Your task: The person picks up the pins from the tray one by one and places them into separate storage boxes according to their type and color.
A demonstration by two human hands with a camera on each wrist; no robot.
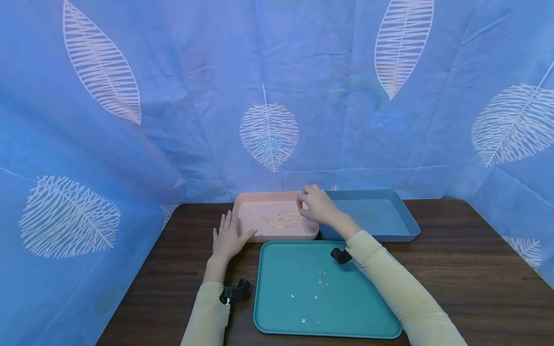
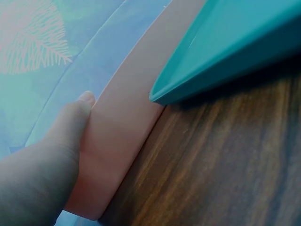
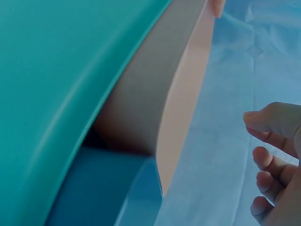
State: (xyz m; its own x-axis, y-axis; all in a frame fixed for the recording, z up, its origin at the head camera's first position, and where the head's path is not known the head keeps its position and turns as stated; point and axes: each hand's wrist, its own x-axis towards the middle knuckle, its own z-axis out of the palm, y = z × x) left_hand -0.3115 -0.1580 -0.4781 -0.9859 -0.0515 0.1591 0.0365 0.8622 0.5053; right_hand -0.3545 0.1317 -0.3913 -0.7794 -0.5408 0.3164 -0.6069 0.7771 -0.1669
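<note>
My left hand has its fingers spread at the left side of a pink tray. The thumb lies against the tray's rim in the left wrist view. Several small gold safety pins lie inside that tray. Above its right end is my right hand, fingers bent, with thumb and forefinger tips close together. I see nothing between those tips; a tiny thing there could be hidden. On the teal tray in front lie several small clear pieces with whitish ends, some with thin curved wires.
A blue tray stands right of the pink one, both directly behind the teal tray. Dark wood tabletop shows at the sides. A blue leaf-patterned cloth hangs behind. Black wrist cameras are strapped to both forearms.
</note>
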